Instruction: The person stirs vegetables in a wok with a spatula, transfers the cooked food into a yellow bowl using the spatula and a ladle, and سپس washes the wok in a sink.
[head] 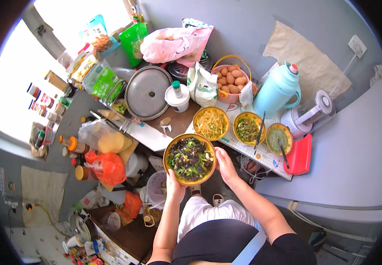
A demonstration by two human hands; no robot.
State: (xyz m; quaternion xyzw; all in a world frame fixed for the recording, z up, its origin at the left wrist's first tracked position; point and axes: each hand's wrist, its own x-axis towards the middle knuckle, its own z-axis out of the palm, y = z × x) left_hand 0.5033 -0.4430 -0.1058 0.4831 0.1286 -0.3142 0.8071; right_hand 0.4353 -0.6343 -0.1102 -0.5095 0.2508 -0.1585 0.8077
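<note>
Between both hands I hold a large yellow-patterned bowl (166,150) of dark, ear-shaped pieces mixed with chopped greens (189,159). My left hand (175,185) grips its lower left rim; my right hand (224,162) grips its right side. Beyond it, on a white-topped table, stand three smaller yellow bowls. One has pale yellow shreds (211,125). The middle one holds chopped greens (248,130), with dark chopsticks (260,132) across its rim. The third contains a pale green mash (276,136), and a dark utensil (282,153) leans in it.
Behind the bowls are a basket of eggs (223,96), a light-blue thermos (275,89) and a blender (310,112). A red plastic box (300,155) sits at the table's right corner. At left are a large pot lid (147,92), a knife (111,124) and an orange bag (108,167).
</note>
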